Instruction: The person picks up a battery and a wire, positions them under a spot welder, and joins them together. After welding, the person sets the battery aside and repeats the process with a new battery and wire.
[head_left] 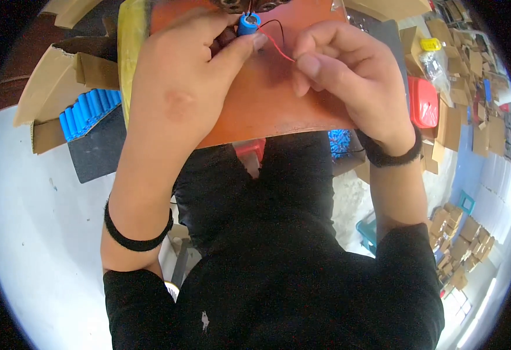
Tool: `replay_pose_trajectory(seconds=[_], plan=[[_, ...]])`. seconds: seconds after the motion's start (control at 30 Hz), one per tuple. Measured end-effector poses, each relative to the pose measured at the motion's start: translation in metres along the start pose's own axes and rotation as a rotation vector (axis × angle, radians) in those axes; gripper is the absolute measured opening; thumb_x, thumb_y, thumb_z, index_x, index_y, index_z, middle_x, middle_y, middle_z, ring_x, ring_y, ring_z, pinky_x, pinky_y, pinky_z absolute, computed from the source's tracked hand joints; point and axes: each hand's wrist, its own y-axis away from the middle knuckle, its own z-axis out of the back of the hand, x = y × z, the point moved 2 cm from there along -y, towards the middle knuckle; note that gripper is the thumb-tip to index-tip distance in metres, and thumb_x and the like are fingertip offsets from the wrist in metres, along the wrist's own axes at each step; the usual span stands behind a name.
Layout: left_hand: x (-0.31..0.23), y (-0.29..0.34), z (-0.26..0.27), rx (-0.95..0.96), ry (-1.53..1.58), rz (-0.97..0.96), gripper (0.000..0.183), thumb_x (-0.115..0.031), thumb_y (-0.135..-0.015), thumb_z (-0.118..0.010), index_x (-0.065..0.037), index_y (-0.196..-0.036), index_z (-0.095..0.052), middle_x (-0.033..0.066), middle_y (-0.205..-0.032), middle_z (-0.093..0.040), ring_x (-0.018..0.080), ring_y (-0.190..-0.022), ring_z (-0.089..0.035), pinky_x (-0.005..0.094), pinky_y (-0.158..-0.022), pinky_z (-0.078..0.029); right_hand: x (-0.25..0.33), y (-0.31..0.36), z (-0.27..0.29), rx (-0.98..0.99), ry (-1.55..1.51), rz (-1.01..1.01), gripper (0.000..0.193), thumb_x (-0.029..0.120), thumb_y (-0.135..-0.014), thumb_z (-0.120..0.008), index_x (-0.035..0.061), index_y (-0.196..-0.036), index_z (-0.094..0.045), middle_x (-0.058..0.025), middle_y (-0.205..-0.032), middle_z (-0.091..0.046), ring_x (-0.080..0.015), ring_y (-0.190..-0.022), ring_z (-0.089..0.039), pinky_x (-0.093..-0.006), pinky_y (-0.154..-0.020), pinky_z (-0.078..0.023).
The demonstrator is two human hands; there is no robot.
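The left hand (185, 87) grips a blue cell (247, 29) above the orange tabletop (249, 111), wired end toward a dark machine (232, 4), apparently to steady it there, while the right hand (351, 70) pinches the red wire (277, 46) out sideways, likely so it lies clear.

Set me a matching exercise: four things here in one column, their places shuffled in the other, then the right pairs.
Things
1. Single blue cylinder
2. Red wire
3. Row of blue cylinders
4. Red plastic container

Places
A. Inside the open carton, at the left
B. To the right of the orange-brown work surface
C. Held in the left hand
D. Running to the fingertips of the right hand

Pairs: 1-C, 2-D, 3-A, 4-B
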Motion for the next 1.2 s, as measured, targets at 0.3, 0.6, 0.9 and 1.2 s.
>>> replay_pose_trajectory(seconds=[0.3,0.6,0.9,1.2], plan=[[-0.004,0.001,-0.002,0.027,0.027,0.067,0.026,-0.021,-0.088,-0.066,-0.005,-0.109,-0.071,0.0070,-0.098,-0.072,0.0133,-0.089,-0.065,0.0251,-0.082,-0.048,-0.005,0.001,0.002,-0.232,0.439,0.114,0.014,0.011,-0.091,-0.058,-0.0005,-0.098,-0.060,-0.0040,-0.082,-0.063,-0.0089,-0.076,-0.058,-0.0210,-0.068,-0.042],[-0.002,0.002,0.000,-0.006,0.015,-0.070,0.027,-0.021,-0.086,-0.068,-0.003,-0.107,-0.070,0.0114,-0.093,-0.070,0.0161,-0.082,-0.065,0.0272,-0.078,-0.048,-0.003,0.001,-0.002,-0.113,0.069,-0.030,0.013,0.013,-0.093,-0.058,0.0010,-0.098,-0.060,-0.0030,-0.081,-0.064,-0.0081,-0.073,-0.057,-0.0205,-0.067,-0.040],[-0.005,0.002,0.001,-0.047,-0.105,-0.066,0.033,-0.026,-0.085,-0.070,-0.001,-0.107,-0.069,0.0172,-0.092,-0.069,0.0239,-0.081,-0.065,0.0296,-0.076,-0.049,-0.003,0.001,-0.002,-0.129,0.085,-0.048,0.014,0.014,-0.093,-0.058,0.0012,-0.099,-0.059,-0.0027,-0.080,-0.064,-0.0076,-0.073,-0.057,-0.0200,-0.066,-0.041],[0.004,0.004,0.000,0.004,-0.065,-0.360,0.030,-0.025,-0.083,-0.073,-0.004,-0.104,-0.071,0.0103,-0.083,-0.068,0.0156,-0.075,-0.062,0.0284,-0.069,-0.049,0.008,0.005,-0.002,-0.078,0.031,-0.025,0.016,0.015,-0.091,-0.060,-0.0004,-0.097,-0.060,-0.0020,-0.078,-0.063,-0.0082,-0.071,-0.057,-0.0204,-0.067,-0.044]])
